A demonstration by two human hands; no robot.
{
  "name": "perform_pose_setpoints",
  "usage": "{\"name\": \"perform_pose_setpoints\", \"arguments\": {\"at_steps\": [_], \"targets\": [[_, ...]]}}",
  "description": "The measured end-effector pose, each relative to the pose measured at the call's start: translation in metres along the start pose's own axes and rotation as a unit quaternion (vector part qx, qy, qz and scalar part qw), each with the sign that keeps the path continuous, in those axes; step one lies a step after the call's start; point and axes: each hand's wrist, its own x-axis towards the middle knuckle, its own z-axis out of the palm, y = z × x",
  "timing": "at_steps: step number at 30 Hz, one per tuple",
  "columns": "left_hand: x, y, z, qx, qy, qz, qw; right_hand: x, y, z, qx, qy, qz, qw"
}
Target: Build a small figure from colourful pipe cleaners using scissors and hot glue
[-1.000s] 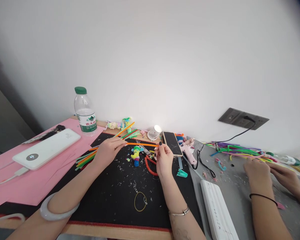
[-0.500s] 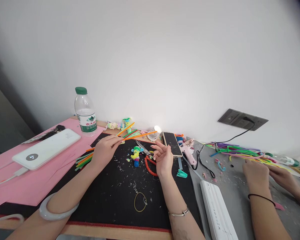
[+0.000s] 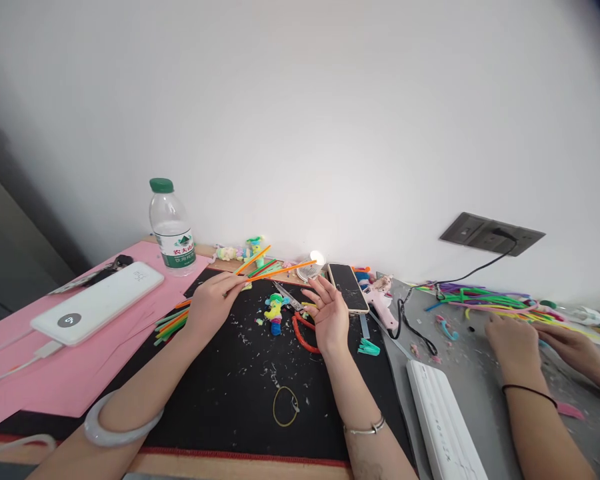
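Between the thumb and fingers of my left hand (image 3: 214, 303) is an orange pipe cleaner (image 3: 284, 269), pointing right. My right hand (image 3: 332, 319) is turned palm up with its fingers apart, holding nothing, just below the pipe cleaner's far end. Between my hands, a small yellow and blue fuzzy figure (image 3: 276, 313) lies on the black mat (image 3: 230, 393). Scissors with red handles (image 3: 303, 337) rest beside my right hand, which partly covers them. Under and behind my left hand is a bundle of green and orange pipe cleaners (image 3: 173, 325).
Left, a water bottle (image 3: 173, 230) and a white power bank (image 3: 97, 303) sit on pink sheets (image 3: 60, 380). A phone (image 3: 347, 288), a pink glue gun (image 3: 383, 308) and another white power bank (image 3: 445, 420) are on the right. Farther right, another person's hands (image 3: 515, 343) work near pipe cleaners (image 3: 480, 297).
The fingers of my right hand have spread slightly more. My left hand keeps its grip on the orange pipe cleaner. The whole view has shifted a little.
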Motion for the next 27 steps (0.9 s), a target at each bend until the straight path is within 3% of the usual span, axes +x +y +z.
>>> {"name": "perform_pose_setpoints", "arguments": {"at_steps": [7, 15, 27], "targets": [[0.0002, 0.0011, -0.0002, -0.008, 0.004, 0.007, 1.0, 0.0012, 0.0012, -0.0026, 0.029, -0.008, -0.02, 0.999], [0.0005, 0.0025, -0.0012, -0.007, 0.008, 0.013, 1.0, 0.0002, 0.0009, 0.0008, 0.041, -0.059, 0.008, 0.997], [0.0001, 0.0061, -0.0008, -0.002, 0.012, 0.031, 0.999, -0.0027, 0.0017, 0.0041, -0.031, -0.007, 0.015, 0.999]]}}
